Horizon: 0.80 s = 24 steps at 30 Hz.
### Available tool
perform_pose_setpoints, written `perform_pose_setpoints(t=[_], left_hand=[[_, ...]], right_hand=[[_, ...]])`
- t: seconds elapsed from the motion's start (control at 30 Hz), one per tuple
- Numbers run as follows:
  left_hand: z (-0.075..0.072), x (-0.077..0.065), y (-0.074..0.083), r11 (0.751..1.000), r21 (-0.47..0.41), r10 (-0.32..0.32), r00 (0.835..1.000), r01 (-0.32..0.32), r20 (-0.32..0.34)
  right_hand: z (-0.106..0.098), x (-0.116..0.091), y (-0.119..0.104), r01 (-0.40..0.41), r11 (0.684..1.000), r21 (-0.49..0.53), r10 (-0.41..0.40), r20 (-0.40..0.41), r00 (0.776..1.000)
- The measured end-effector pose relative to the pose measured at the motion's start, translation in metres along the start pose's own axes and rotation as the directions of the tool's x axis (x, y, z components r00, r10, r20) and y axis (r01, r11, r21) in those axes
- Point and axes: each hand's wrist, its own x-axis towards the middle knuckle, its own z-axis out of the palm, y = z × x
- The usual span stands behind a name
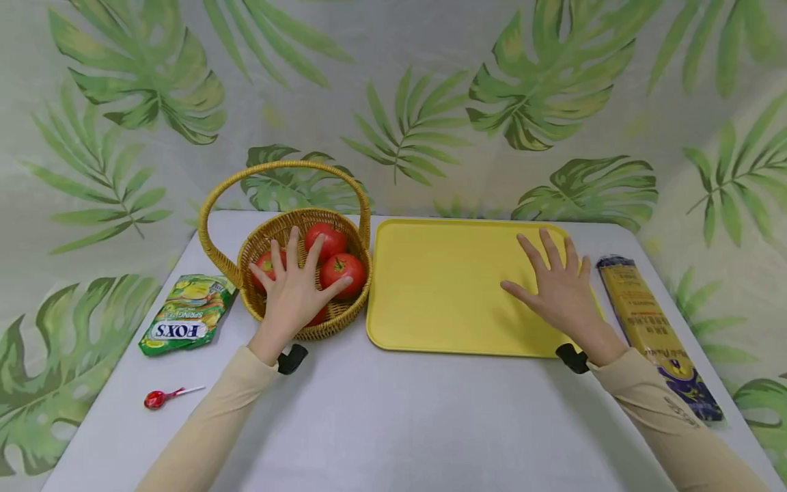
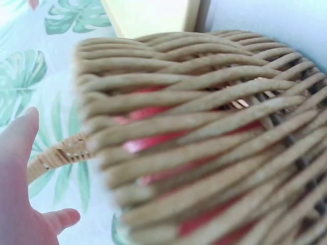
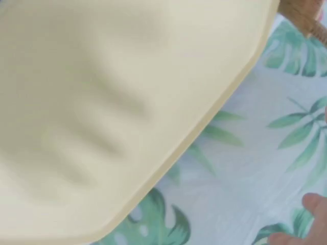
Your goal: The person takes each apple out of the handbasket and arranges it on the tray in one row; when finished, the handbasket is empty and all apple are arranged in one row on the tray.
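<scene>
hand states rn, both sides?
Left hand: open, fingers spread over the basket, holding nothing.
Right hand: open, fingers spread over the yellow tray, holding nothing.

Spread hands (image 1: 292,294) (image 1: 561,297) above wicker basket (image 1: 346,321) and yellow tray (image 1: 439,287).

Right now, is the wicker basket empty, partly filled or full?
Partly filled: the head view shows red fruits in the basket, with bare weave beside them. The left hand hides some of the inside.

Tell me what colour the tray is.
The tray is plain yellow, clearest in the head view.
</scene>
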Motion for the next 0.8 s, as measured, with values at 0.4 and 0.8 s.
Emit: perform_pose_setpoints(t=[0.4, 0.8], left_hand=[[-0.031, -0.033, -0.015, 0.984, -0.173, 0.008, 0.987, -0.037, -0.163], [-0.037, -0.069, -0.054, 0.815, -0.579, -0.217, 0.941, 0.027, -0.261]], right_hand=[[0.022, 0.050, -0.087, 0.372, 0.839, 0.398, -0.386, -0.048, 0.921], [0.063, 0.098, -0.192, 0.421, 0.596, 0.684, -0.587, 0.013, 0.810]])
